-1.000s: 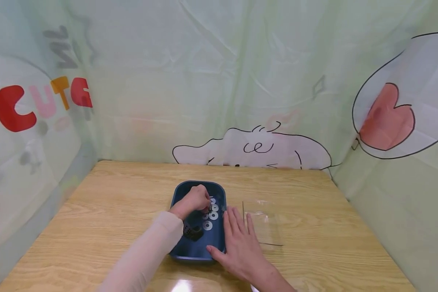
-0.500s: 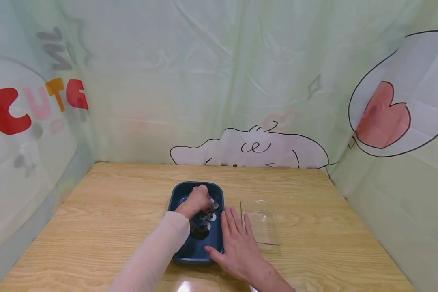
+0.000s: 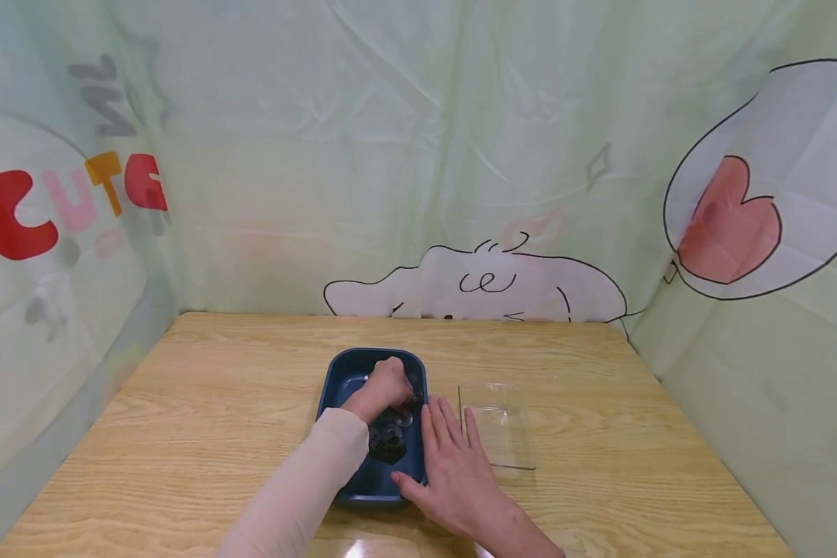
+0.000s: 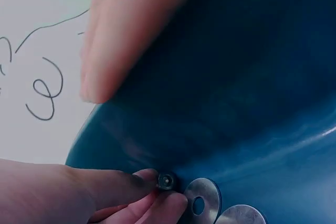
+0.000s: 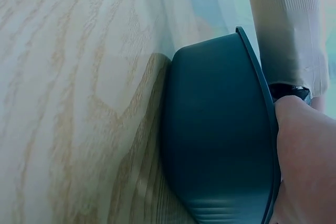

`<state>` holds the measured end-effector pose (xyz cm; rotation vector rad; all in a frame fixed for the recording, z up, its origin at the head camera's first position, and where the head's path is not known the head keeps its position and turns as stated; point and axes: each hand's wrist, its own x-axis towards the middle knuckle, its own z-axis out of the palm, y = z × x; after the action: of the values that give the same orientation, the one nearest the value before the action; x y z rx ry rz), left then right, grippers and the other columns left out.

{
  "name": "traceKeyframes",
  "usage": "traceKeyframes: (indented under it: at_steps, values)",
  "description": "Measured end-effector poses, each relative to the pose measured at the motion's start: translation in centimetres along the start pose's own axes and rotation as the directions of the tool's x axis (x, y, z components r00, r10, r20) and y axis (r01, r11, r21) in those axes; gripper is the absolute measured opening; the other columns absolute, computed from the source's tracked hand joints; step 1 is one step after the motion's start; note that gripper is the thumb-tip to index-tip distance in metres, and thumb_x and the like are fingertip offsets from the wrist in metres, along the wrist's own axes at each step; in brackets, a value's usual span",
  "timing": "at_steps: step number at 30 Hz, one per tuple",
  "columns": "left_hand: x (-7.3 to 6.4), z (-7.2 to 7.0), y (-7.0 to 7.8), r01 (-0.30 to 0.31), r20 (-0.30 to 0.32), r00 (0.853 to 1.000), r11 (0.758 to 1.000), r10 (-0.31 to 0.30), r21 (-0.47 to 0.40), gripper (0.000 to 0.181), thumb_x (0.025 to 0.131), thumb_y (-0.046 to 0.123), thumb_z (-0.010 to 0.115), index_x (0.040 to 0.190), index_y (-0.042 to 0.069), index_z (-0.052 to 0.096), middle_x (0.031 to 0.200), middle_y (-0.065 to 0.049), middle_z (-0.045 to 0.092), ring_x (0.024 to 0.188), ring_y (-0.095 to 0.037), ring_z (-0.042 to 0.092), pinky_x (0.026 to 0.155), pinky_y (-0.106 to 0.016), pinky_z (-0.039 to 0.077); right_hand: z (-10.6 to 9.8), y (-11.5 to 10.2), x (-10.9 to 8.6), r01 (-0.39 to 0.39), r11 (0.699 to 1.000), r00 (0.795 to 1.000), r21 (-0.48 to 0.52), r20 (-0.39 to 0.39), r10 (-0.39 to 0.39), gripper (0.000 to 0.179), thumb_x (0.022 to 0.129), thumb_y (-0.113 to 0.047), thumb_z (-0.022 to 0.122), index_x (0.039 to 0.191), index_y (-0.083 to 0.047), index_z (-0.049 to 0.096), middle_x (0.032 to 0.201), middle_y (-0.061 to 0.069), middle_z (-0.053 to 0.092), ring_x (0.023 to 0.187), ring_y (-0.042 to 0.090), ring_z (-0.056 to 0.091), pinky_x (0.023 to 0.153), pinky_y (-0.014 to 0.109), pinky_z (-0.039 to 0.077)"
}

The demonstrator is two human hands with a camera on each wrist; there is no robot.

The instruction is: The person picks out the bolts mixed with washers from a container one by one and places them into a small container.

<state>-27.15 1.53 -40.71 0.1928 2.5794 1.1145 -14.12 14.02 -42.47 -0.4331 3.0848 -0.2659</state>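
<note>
A dark blue tray (image 3: 339, 387) sits mid-table. My left hand (image 3: 397, 397) reaches into its far right part. In the left wrist view, the thumb and a finger of my left hand (image 4: 164, 188) pinch a small dark metal piece (image 4: 166, 181) against the tray wall, with silver washers (image 4: 202, 203) just beside it. A washer (image 3: 395, 422) and a dark pile of small parts (image 3: 388, 447) lie nearer in the tray. My right hand (image 3: 438, 449) lies flat on the table by the tray's right side, fingers straight, thumb (image 5: 307, 156) at the front rim of the tray (image 5: 220, 129).
A clear plastic box (image 3: 497, 426) lies on the wooden table (image 3: 216, 403) just right of my right hand. Pale green printed sheeting (image 3: 418, 155) closes in the table at the back and on both sides. My left sleeve (image 5: 286, 24) crosses over the tray.
My left hand has shifted slightly right and nearer inside the tray, now covering most of the washers. My right hand stays flat beside the tray.
</note>
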Motion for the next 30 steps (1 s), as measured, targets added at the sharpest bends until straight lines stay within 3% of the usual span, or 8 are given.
traceKeyframes:
  at_steps: [14, 30]
  values:
    - [0.04, -0.43, -0.68, 0.086, 0.070, 0.994, 0.990, -0.078, -0.113, 0.010, 0.092, 0.007, 0.068, 0.087, 0.001, 0.075, 0.079, -0.014, 0.074, 0.073, -0.024, 0.075, 0.089, -0.046, 0.060, 0.13, -0.03, 0.02, -0.003, 1.000, 1.000, 0.019, 0.000, 0.003, 0.102, 0.086, -0.076, 0.046, 0.155, -0.003, 0.027, 0.166, 0.014, 0.016, 0.155, 0.033, 0.010, 0.123, 0.063, 0.005]
    - [-0.54, -0.99, -0.78, 0.081, 0.108, 0.992, 0.972, -0.058, -0.222, 0.010, 0.092, 0.009, 0.068, 0.092, 0.001, 0.074, 0.082, -0.013, 0.074, 0.076, -0.023, 0.076, 0.086, -0.039, 0.061, 0.17, -0.09, -0.09, -0.007, 0.999, 1.000, 0.039, -0.025, 0.008, 0.102, 0.087, -0.074, 0.048, 0.156, -0.003, 0.024, 0.166, 0.015, 0.016, 0.155, 0.033, 0.010, 0.123, 0.063, 0.002]
